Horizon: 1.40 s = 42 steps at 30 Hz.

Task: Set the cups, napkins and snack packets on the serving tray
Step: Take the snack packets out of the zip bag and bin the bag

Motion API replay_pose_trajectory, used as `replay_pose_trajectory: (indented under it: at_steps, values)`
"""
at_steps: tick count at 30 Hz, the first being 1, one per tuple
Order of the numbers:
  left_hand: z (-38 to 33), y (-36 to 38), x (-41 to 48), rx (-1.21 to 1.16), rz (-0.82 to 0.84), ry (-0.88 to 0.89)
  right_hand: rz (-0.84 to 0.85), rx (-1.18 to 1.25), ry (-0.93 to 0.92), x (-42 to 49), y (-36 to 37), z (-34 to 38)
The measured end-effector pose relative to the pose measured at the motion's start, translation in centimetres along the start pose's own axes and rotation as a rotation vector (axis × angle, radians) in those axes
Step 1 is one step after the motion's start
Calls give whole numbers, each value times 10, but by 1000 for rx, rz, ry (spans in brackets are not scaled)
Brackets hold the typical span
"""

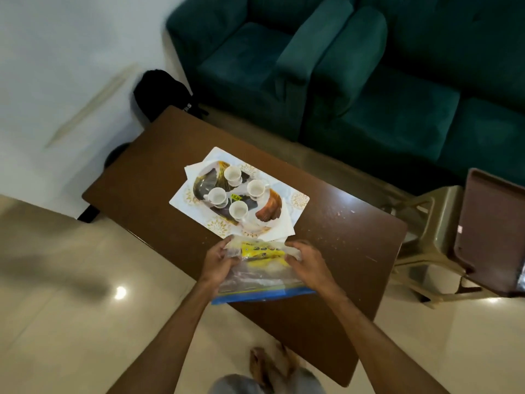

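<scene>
An oval patterned serving tray (204, 180) lies on a white placemat (298, 200) in the middle of the brown table (341, 237). Several white cups stand upright on the tray, one of them nearest me (238, 209). White napkins (279, 228) stick out from under the tray's near right end, and another napkin (191, 168) shows at its far left. Just in front of the tray, a clear snack packet (262, 268) with yellow print and a blue bottom edge is gripped by my left hand (217, 261) on its left side and my right hand (308, 260) on its right side.
A green sofa (369, 81) stands beyond the table. A beige plastic stool (434, 231) and a dark brown tray (491, 231) sit at the right. A black bag (162, 92) rests on the floor by the table's far corner. My feet (270, 362) are at the near edge.
</scene>
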<state>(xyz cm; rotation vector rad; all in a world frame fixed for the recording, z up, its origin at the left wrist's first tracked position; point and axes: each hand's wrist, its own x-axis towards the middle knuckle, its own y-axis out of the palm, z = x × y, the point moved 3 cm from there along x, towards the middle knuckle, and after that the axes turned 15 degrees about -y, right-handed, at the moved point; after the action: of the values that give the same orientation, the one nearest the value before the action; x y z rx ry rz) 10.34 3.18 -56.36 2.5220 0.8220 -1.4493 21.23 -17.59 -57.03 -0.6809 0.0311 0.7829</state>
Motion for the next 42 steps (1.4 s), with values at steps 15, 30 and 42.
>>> replay_pose_trajectory:
  at_steps: [15,30,42]
  values:
    - [-54,-115,123,61,257,-295,184,-106,-154,62,114,109]
    - [-41,-133,53,-71,323,-104,-290,484,208,69,146,147]
    - [-21,-121,27,137,89,213,-333,593,191,42,155,145]
